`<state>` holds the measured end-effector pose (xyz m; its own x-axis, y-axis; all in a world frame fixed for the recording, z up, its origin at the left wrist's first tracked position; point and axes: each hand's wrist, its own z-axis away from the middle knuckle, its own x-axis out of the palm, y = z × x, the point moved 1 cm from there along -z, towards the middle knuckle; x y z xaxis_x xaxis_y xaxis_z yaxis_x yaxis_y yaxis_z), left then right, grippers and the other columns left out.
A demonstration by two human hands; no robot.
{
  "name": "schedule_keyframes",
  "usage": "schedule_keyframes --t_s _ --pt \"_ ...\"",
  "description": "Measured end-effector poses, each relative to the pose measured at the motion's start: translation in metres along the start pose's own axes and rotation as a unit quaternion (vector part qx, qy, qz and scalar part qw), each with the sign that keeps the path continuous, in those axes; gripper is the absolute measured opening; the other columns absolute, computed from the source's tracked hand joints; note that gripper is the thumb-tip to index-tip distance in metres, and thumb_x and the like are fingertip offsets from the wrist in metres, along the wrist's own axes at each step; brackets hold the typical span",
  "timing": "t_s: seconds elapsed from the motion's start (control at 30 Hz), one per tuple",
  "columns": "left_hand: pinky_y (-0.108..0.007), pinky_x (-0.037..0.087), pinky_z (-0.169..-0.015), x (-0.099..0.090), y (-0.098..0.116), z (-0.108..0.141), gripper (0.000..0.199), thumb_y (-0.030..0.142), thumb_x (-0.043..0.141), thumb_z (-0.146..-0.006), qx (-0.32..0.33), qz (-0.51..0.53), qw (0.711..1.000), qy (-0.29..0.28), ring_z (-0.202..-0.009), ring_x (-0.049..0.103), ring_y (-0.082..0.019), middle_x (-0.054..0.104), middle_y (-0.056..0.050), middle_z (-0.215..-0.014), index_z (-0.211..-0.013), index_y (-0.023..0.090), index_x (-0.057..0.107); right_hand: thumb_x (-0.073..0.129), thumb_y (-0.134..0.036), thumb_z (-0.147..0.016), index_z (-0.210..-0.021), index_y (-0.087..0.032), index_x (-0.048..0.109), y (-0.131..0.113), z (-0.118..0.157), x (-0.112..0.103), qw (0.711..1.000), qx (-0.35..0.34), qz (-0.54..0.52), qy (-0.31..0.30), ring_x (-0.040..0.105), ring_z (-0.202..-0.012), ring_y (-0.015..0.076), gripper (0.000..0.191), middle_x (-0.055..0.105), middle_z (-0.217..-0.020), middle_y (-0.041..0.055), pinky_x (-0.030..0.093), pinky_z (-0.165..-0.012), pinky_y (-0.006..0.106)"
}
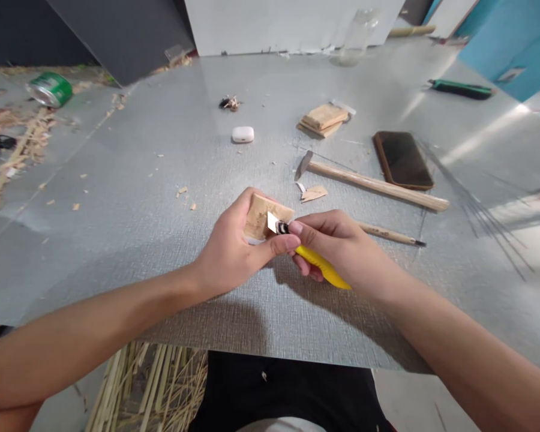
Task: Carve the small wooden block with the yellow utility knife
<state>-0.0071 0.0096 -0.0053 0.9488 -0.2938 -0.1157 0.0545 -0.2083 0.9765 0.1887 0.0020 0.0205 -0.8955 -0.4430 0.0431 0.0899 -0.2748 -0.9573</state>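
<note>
Near the front of the grey table, my left hand [234, 252] is closed around a small flat wooden block [257, 219], its thumb stretched along the near side toward the knife. My right hand [342, 246] grips a yellow-handled knife [321, 267]. The short pale blade [271, 222] lies over the face of the block, and whether its edge cuts into the wood cannot be made out. My left thumb tip is close to the black collar of the knife. Just beyond my hands is a wood chip [314, 193].
A hammer [369, 182], a thin wooden-handled tool [387, 234] and a phone [404, 159] lie to the right. Farther back are stacked wood pieces [324, 118] and a white case [243, 134]. A green can [50, 89] and shavings are at left, thin wires [481, 219] at right.
</note>
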Motion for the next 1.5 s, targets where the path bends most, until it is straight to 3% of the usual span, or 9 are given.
schedule_keyframes --t_s 0.3,0.57,0.73,0.87,1.1,1.33,1.5 --pt "-0.024 0.053 -0.047 0.006 -0.003 0.001 0.047 0.046 0.096 -0.081 -0.077 0.045 0.996 0.02 -0.058 0.07 -0.016 0.071 0.003 -0.076 -0.095 0.025 0.057 0.075 -0.06 -0.097 -0.065 -0.02 0.07 0.003 -0.003 0.0 0.997 -0.039 0.029 0.052 0.05 -0.045 0.0116 0.052 0.06 -0.054 0.002 0.035 -0.043 0.026" --pt "-0.022 0.051 -0.042 0.007 -0.006 -0.009 0.046 0.048 0.094 -0.084 -0.118 0.045 0.992 0.001 -0.05 0.069 -0.015 0.073 0.001 -0.072 -0.092 0.022 0.057 0.061 -0.033 -0.106 -0.06 -0.02 0.061 0.006 -0.005 0.004 0.97 -0.106 0.14 0.17 0.05 -0.052 0.0116 0.049 0.059 -0.056 0.0008 0.036 -0.052 0.028" --pt "-0.023 0.054 -0.043 0.006 -0.003 -0.01 0.052 0.044 0.102 -0.072 -0.111 0.066 0.991 0.027 -0.051 0.068 -0.015 0.071 0.002 -0.071 -0.089 0.021 0.058 0.065 -0.048 -0.105 -0.061 -0.02 0.061 0.005 -0.007 0.0 0.99 -0.075 0.087 0.083 0.049 -0.047 0.0105 0.052 0.058 -0.053 -0.0002 0.035 -0.047 0.026" --pt "-0.025 0.055 -0.046 0.002 -0.003 -0.008 0.051 0.039 0.103 -0.071 -0.089 0.064 0.993 0.031 -0.055 0.068 -0.015 0.071 0.002 -0.073 -0.093 0.022 0.061 0.071 -0.061 -0.098 -0.066 -0.02 0.064 0.004 -0.005 -0.003 0.998 -0.039 0.04 0.033 0.05 -0.046 0.0106 0.053 0.063 -0.058 0.0013 0.037 -0.045 0.025" --pt "-0.025 0.052 -0.052 0.003 -0.001 -0.001 0.047 0.037 0.102 -0.075 -0.034 0.067 0.997 0.035 -0.061 0.069 -0.015 0.071 0.003 -0.076 -0.097 0.023 0.062 0.073 -0.055 -0.098 -0.07 -0.019 0.065 0.002 -0.002 0.001 0.999 0.01 -0.049 -0.018 0.05 -0.044 0.0097 0.046 0.064 -0.057 0.0012 0.036 -0.043 0.022" --pt "-0.023 0.051 -0.047 0.011 0.006 -0.002 0.049 0.043 0.099 -0.078 -0.04 0.081 0.994 0.056 -0.058 0.067 -0.013 0.069 0.005 -0.073 -0.093 0.024 0.056 0.071 -0.048 -0.1 -0.068 -0.02 0.069 0.003 -0.001 0.012 0.995 -0.021 -0.081 0.056 0.052 -0.047 0.0113 0.043 0.062 -0.057 0.0011 0.042 -0.046 0.024" --pt "-0.023 0.055 -0.049 0.012 0.006 -0.008 0.047 0.045 0.099 -0.078 -0.052 0.075 0.993 0.071 -0.058 0.069 -0.014 0.071 0.004 -0.076 -0.095 0.024 0.06 0.064 -0.04 -0.106 -0.062 -0.019 0.065 0.003 0.0 0.017 0.986 -0.079 -0.001 0.144 0.054 -0.05 0.0117 0.048 0.062 -0.058 0.002 0.039 -0.049 0.027"
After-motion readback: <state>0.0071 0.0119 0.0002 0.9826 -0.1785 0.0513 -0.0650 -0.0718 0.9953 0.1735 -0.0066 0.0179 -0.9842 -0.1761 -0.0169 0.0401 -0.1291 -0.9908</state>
